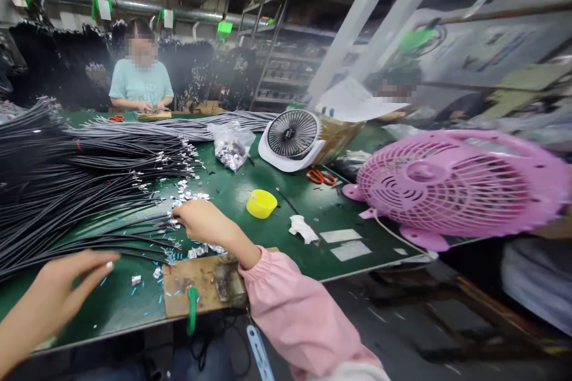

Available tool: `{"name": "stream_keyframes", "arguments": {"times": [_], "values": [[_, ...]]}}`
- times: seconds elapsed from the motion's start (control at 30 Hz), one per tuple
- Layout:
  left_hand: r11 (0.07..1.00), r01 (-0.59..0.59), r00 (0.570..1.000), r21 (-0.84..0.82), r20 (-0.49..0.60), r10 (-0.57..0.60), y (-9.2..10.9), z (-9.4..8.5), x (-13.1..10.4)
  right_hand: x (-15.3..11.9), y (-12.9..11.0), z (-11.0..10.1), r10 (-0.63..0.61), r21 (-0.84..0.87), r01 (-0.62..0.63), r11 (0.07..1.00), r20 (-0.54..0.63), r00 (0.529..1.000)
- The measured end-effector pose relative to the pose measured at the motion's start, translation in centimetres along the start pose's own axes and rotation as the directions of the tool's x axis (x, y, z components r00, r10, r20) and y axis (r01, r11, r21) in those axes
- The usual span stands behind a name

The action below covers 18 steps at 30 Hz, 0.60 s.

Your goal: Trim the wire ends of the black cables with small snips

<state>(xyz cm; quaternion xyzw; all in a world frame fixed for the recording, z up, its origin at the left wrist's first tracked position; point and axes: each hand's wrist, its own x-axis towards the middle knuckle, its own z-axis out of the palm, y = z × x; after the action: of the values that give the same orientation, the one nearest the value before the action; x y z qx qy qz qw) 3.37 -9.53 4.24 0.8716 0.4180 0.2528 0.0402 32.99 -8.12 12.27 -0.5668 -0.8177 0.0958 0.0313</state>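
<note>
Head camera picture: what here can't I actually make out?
In the head view:
Right hand: whether it grips the dark cables; the hand hides this.
Left forearm: cut off by the left edge.
Metal device: partly covered by the pink sleeve.
Clear plastic bag: contents too small.
White tags: any writing too small.

You have two hands (203,223). On your tabletop (268,244), you can count two fans (397,184), two pairs of orange scissors (322,177), one yellow ring (263,207), one clear bag (232,152) and one wooden board (179,280) near you. There are too many black cables (111,166) to count.
</note>
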Motion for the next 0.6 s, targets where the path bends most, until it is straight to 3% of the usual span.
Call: {"name": "stream_keyframes", "arguments": {"times": [0.1, 0.2, 0.3, 0.4, 0.5, 0.6], "values": [[1.000, -0.005, 0.994, 0.020, 0.106, 0.003, -2.1, 3.1, 8.5, 1.9, -0.5, -1.5, 0.018, 0.122, 0.002, 0.992, -0.161, 0.987], [0.997, 0.015, 0.990, 0.072, 0.142, -0.025, -3.1, 6.3, 13.7, 3.1, -1.0, -1.2, 0.104, 0.239, -0.030, 0.970, -0.301, 0.948], [0.997, 0.013, 0.991, 0.082, 0.135, -0.024, -3.1, 8.1, 14.3, 3.0, -1.1, 0.6, 0.174, 0.334, -0.047, 0.941, -0.361, 0.916], [0.999, -0.023, 0.998, 0.042, 0.059, 0.020, -2.2, 8.1, 13.0, 2.2, -0.8, 2.2, 0.237, 0.487, -0.029, 0.873, -0.371, 0.898], [0.996, -0.086, 0.990, -0.003, -0.112, 0.085, -0.2, 6.9, 12.0, 1.6, -0.4, 2.8, 0.338, 0.623, 0.017, 0.782, -0.446, 0.829], [0.992, -0.124, 0.941, -0.019, -0.320, 0.112, 2.1, 5.3, 11.2, 1.3, -0.3, 3.1, 0.351, 0.650, 0.119, 0.750, -0.544, 0.762]]}}
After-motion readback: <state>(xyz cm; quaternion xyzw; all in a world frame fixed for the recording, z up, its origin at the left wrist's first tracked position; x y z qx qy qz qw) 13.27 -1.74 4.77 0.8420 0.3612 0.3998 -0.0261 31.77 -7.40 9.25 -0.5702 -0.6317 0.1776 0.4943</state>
